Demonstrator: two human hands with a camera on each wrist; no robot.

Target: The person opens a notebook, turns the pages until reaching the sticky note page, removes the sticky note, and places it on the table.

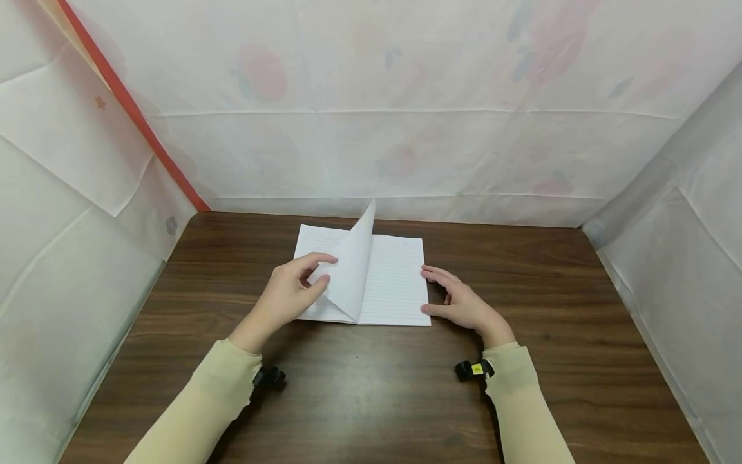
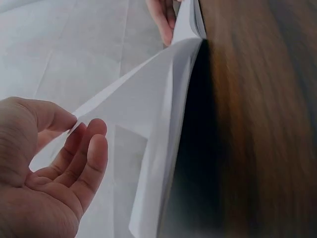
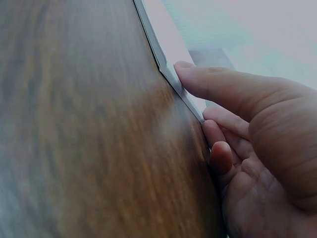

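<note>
An open lined notebook (image 1: 394, 283) lies on the brown wooden table (image 1: 359, 393). My left hand (image 1: 315, 270) pinches the lower corner of one page (image 1: 353, 258) between thumb and fingers, and the page stands raised and curved over the spine. In the left wrist view the left hand (image 2: 74, 126) holds that page (image 2: 143, 99) by its edge. My right hand (image 1: 440, 293) rests against the notebook's right edge with its fingers touching the paper. In the right wrist view the right hand (image 3: 213, 119) has its index finger on the notebook's edge (image 3: 168, 74).
White sheets with faint fruit prints (image 1: 406, 129) wall in the table at the back and both sides. An orange strip (image 1: 133, 109) runs down the back left corner. Bare wood (image 3: 74, 124) lies in front of the notebook.
</note>
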